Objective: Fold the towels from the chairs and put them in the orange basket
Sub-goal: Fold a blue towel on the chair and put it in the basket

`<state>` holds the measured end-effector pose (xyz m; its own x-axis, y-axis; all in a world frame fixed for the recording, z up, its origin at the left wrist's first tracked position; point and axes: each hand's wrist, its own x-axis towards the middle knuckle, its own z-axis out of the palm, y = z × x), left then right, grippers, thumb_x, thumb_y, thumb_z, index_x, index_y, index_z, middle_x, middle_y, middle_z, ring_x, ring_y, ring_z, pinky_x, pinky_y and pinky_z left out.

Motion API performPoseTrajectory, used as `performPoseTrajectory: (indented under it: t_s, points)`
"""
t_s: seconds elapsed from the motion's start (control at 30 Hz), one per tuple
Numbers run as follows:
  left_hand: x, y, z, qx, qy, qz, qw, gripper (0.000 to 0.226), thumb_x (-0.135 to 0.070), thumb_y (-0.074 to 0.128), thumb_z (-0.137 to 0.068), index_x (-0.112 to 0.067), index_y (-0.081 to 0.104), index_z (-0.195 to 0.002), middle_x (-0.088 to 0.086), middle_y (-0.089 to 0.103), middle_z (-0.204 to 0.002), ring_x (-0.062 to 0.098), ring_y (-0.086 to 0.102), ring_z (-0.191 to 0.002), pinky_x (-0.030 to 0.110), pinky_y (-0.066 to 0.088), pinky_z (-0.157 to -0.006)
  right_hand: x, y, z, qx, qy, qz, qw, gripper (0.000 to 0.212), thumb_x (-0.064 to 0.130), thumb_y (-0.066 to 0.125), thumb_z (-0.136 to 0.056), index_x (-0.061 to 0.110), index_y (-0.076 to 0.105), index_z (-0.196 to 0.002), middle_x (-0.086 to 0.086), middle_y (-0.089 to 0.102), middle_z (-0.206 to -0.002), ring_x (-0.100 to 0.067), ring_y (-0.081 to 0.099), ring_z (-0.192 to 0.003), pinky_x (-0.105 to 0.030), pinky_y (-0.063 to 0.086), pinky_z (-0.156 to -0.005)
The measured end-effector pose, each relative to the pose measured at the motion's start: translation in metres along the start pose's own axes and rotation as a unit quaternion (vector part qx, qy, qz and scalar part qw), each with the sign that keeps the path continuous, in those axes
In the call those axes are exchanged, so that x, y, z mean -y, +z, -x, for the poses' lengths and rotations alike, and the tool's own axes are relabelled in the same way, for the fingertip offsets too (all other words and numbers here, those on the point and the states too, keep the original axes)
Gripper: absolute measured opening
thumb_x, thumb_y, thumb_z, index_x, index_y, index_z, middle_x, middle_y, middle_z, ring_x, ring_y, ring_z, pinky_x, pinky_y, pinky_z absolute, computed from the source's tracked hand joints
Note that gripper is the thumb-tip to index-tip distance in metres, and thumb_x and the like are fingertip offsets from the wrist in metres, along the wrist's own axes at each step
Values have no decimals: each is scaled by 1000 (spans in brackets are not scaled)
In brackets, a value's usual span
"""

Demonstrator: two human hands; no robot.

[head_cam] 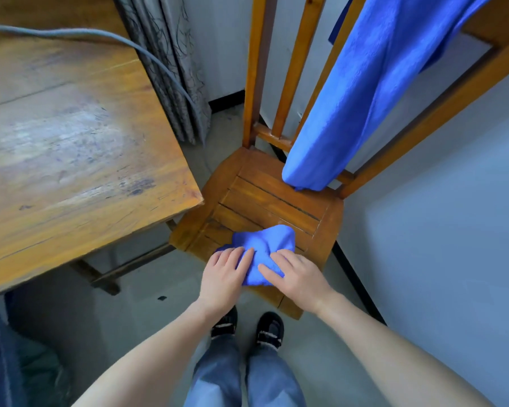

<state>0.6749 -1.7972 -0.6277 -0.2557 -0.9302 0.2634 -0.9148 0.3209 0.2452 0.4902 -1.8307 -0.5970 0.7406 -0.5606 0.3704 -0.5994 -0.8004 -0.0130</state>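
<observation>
A small blue towel (265, 245) lies bunched at the front edge of the wooden chair seat (265, 201). My left hand (225, 274) rests on the towel's left side, fingers spread and lying flat. My right hand (296, 277) presses on its right side in the same way. A second, larger blue towel (362, 92) hangs over the chair's backrest, and its lower end touches the back of the seat. The orange basket is out of view.
A worn wooden table (71, 142) stands to the left of the chair, with a grey cable (147, 51) running across it. A patterned curtain (171, 69) hangs behind. A pale wall (453, 230) is close on the right. My feet (247, 327) stand before the chair.
</observation>
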Motion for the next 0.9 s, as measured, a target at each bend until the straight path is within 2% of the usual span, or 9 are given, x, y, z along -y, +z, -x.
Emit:
performPoseTrajectory:
  t_s: [0.07,0.17,0.27,0.37,0.5,0.6,0.73,0.9]
  points:
    - [4,-14,-2,0,58,-25,998,38,-12,46,-73,-11,49,-111,7,71,-89,25,67,-71,29,45,-67,-3,-10,-3,-1,-36,14,999,27,0,32,-93,18,51,-101,-7,66,-75,-24,62,-63,-28,52,-53]
    - [2,-48,-6,16,94,-36,995,42,-12,51,-70,-10,48,-112,7,71,-87,23,67,-67,24,52,-57,-4,-34,-14,11,-56,30,998,31,2,29,-94,20,51,-106,-7,68,-79,-23,64,-67,-27,53,-56]
    - [-1,-82,-10,54,104,-46,992,68,-17,78,-52,-10,47,-112,5,71,-85,21,66,-63,22,52,-55,-3,-58,-30,18,-80,47,995,29,5,42,-86,20,49,-110,-4,69,-81,-21,64,-68,-25,52,-57]
    - [-7,-122,-27,71,104,-65,990,83,-23,89,-38,-13,47,-110,1,71,-84,17,65,-61,20,51,-54,-6,-91,-51,15,-99,60,993,35,11,53,-78,19,49,-111,-3,69,-79,-20,64,-66,-23,52,-56]
    - [-7,-178,-57,63,97,-69,991,85,-37,90,-40,-18,45,-109,-3,72,-84,13,66,-62,18,51,-54,-18,-143,-92,28,-117,85,989,57,20,76,-64,17,47,-114,-4,69,-79,-19,66,-67,-25,54,-53]
    - [-4,-217,-83,51,96,-100,989,85,-38,91,-41,-19,49,-112,-4,71,-86,12,66,-64,20,52,-54,-28,-182,-124,20,-126,121,984,61,21,82,-61,16,52,-114,-6,70,-83,-19,66,-69,-24,53,-50]
    - [0,-269,-108,25,106,-152,982,75,-38,93,-39,-19,67,-107,-3,72,-87,15,67,-65,21,53,-53,-31,-228,-162,-3,-141,125,982,69,18,88,-54,14,54,-114,-8,69,-84,-18,66,-68,-23,52,-48]
    - [0,-322,-118,-16,83,-196,977,81,-35,93,-36,-18,63,-110,-5,71,-87,11,68,-67,19,54,-55,-32,-262,-201,-54,-161,117,978,74,19,87,-55,16,46,-116,-4,67,-79,-13,61,-59,-18,47,-44]
